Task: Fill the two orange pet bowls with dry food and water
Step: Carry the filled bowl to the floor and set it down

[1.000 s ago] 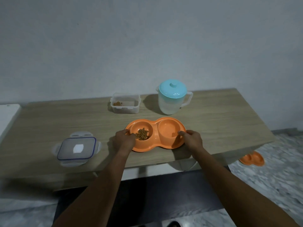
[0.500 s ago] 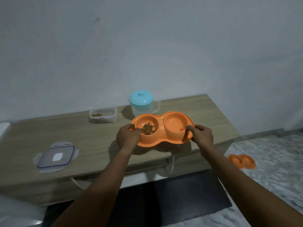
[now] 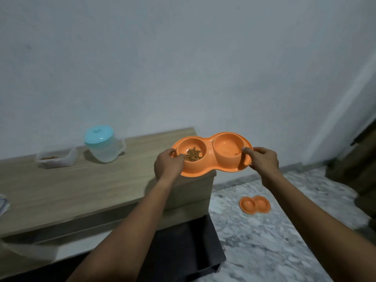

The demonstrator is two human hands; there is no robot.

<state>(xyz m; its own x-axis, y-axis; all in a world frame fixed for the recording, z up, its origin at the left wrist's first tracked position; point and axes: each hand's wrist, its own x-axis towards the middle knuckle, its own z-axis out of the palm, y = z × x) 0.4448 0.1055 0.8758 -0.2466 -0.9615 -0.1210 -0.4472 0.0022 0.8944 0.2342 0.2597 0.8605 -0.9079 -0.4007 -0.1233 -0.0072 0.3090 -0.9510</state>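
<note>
I hold an orange double pet bowl (image 3: 211, 167) in the air over the table's right end. My left hand (image 3: 167, 164) grips its left rim and my right hand (image 3: 263, 159) grips its right rim. The left cup holds brown dry food (image 3: 192, 154); the right cup (image 3: 227, 145) looks orange inside, and I cannot tell whether it holds water. A second orange double bowl (image 3: 254, 204) lies on the marble floor to the right. A clear pitcher with a teal lid (image 3: 102, 144) and a clear food container (image 3: 56, 158) with some kibble stand at the table's back.
The wooden table (image 3: 81, 188) ends just under the held bowl. A dark mat (image 3: 183, 247) lies on the floor below. A container lid's edge (image 3: 3, 203) shows at far left. Dark furniture (image 3: 358, 159) stands at the right.
Both hands lifted the orange double bowl off the table and carried it right, past the table's end. My view turned right, bringing the floor bowl closer to the middle.
</note>
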